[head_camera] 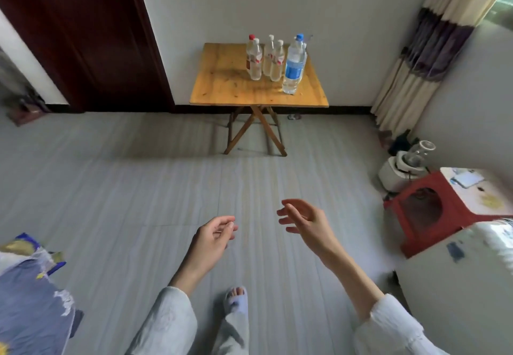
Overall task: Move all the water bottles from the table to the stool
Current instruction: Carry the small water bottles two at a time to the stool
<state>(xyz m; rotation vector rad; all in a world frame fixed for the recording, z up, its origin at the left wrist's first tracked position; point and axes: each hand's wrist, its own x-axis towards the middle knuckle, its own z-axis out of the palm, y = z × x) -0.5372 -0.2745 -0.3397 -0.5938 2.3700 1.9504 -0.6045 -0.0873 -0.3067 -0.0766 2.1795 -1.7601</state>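
While both hands hang empty above the grey floor [138, 177], the left hand [213, 236] and right hand [302, 220] show loosely curled fingers gripping nothing; the water bottles [273, 60] stand clustered on the wooden folding table [222, 85], well apart from the red stool [413, 216] at right

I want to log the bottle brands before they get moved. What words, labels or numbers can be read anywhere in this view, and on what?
No text is legible.
Blue label on the large blue-capped bottle: print too blurred to read.
Red-and-white labels on the smaller bottles: too small to read.
Papers on the stool: blurred, unreadable.
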